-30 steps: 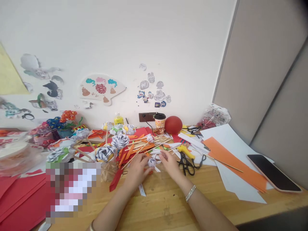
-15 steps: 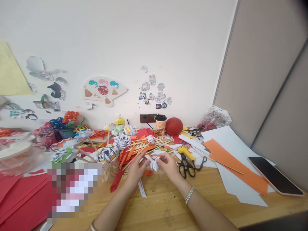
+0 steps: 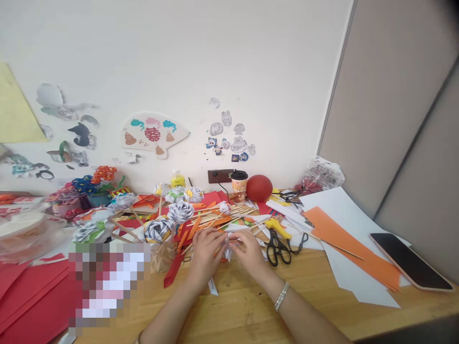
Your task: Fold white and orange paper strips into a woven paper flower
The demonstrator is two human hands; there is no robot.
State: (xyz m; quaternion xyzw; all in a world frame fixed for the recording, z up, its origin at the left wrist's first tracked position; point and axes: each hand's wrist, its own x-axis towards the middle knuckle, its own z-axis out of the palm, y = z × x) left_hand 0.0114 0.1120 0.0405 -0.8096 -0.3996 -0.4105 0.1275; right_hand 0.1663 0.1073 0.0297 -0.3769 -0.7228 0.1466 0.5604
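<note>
My left hand (image 3: pixel 204 253) and my right hand (image 3: pixel 249 251) meet over the wooden table (image 3: pixel 251 306), both pinching a small folded white paper piece (image 3: pixel 228 246) between the fingertips. A silver bracelet sits on my right wrist. Just behind the hands lies a heap of wooden sticks and orange paper strips (image 3: pixel 211 220). Finished paper roses on sticks (image 3: pixel 181 210) stand to the left of them. Black scissors (image 3: pixel 278 248) lie right of my right hand.
Red paper sheets (image 3: pixel 32 296) cover the left. White and orange sheets (image 3: pixel 344 234) and a phone (image 3: pixel 410 262) lie to the right. A paper cup (image 3: pixel 238 186), a red ball (image 3: pixel 258 188), a yellow glue gun (image 3: pixel 278 224) and a clear tub (image 3: pixel 25 229) stand behind.
Both hands drew slightly closer together and nearer to me, turning the white paper piece between the fingers. Nothing else on the table moved.
</note>
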